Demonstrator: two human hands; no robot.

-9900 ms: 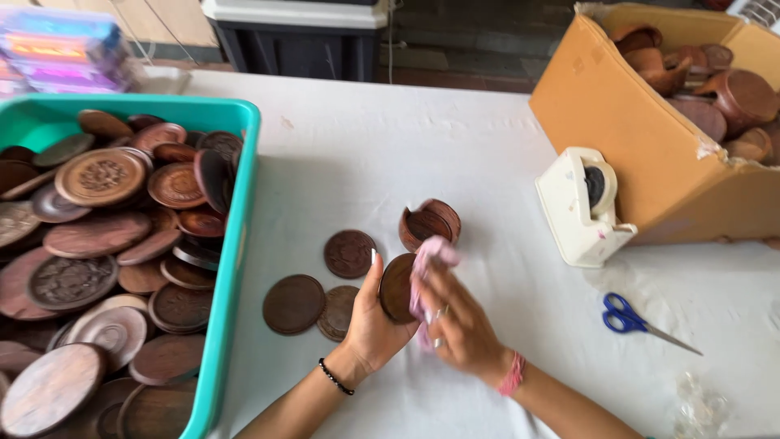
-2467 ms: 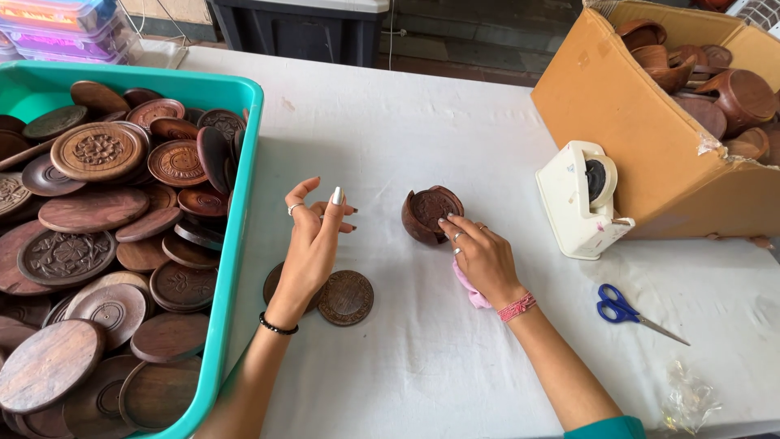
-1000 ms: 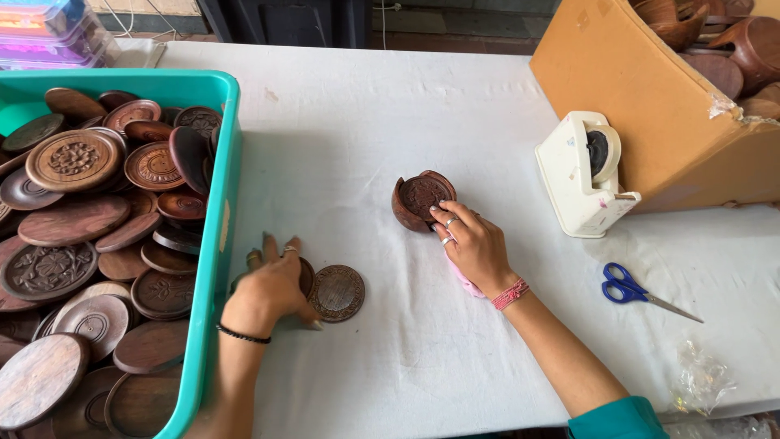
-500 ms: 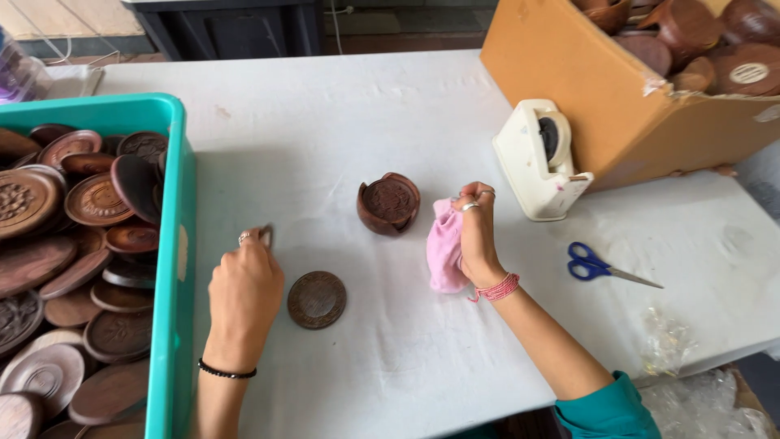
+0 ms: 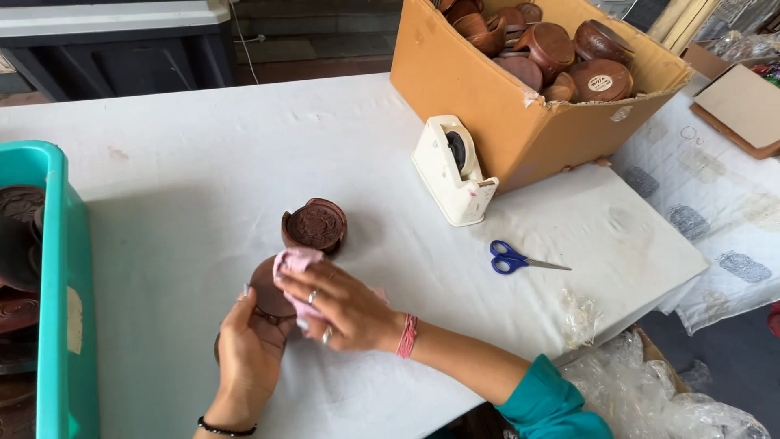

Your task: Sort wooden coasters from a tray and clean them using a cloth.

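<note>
One disc [image 5: 268, 289] is grasped in the left grip [image 5: 248, 354]; a pink cloth [image 5: 294, 262] is pressed on it, clenched in the right grip [image 5: 345, 305].

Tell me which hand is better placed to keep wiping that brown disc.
Right. The right hand already has the pink cloth pressed against the brown disc, while the left hand grips the disc from below and steadies it, so it is probably not free to wipe.
</note>
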